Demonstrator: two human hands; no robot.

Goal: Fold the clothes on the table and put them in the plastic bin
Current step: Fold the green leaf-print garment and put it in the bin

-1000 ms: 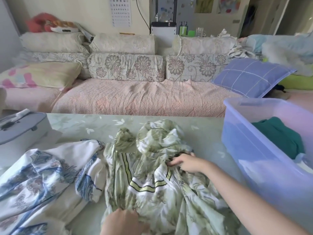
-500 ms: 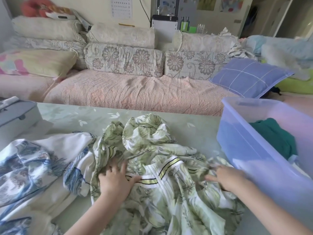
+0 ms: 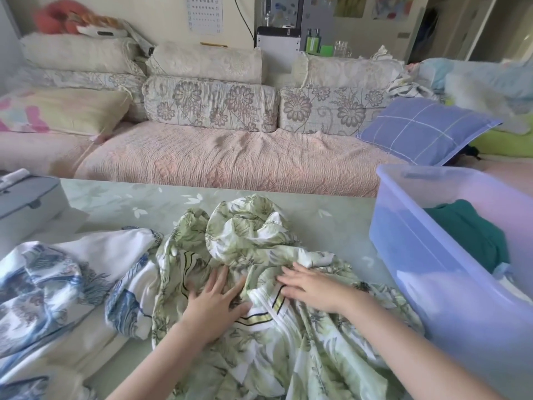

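- The left hand (image 3: 215, 306) and right hand (image 3: 313, 290) lay flat, fingers straight, pressing the crumpled green top (image 3: 253, 235).
- Likely smoothing before folding; next, it needed spreading flat, then the bin (image 3: 418, 255).

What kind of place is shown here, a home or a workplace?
Probably a living room in a home: a long sofa with a pink quilted cover, a purple checked pillow, and a crumpled green leaf-print garment on a pale green table beside a translucent plastic bin.
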